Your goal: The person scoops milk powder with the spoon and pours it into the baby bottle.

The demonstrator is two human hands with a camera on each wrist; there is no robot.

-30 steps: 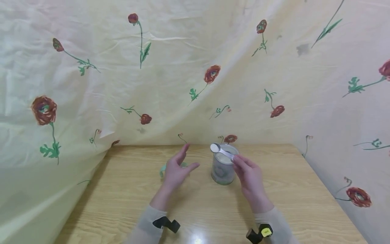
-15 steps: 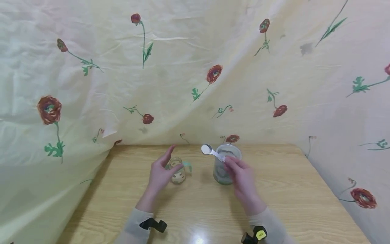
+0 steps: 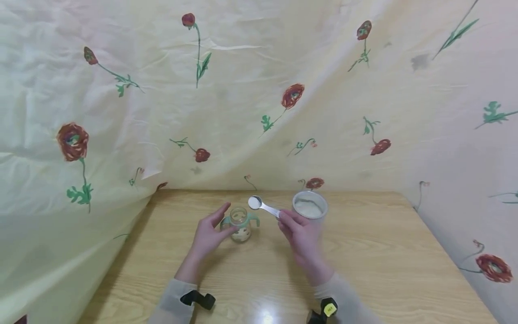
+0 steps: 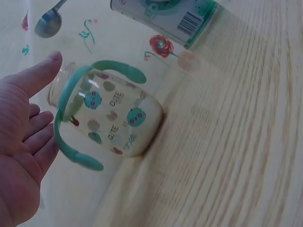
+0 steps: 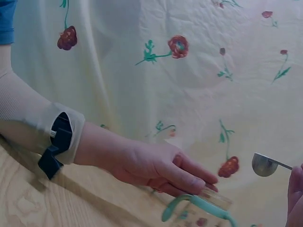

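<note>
On wood, a green-handled bottle.

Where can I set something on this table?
Bare table runs from the powder tin to the right edge, from the left hand to the left edge, and between the sleeves. It's crowded around the baby bottle: left hand beside it, measuring spoon near, in the right hand.
</note>
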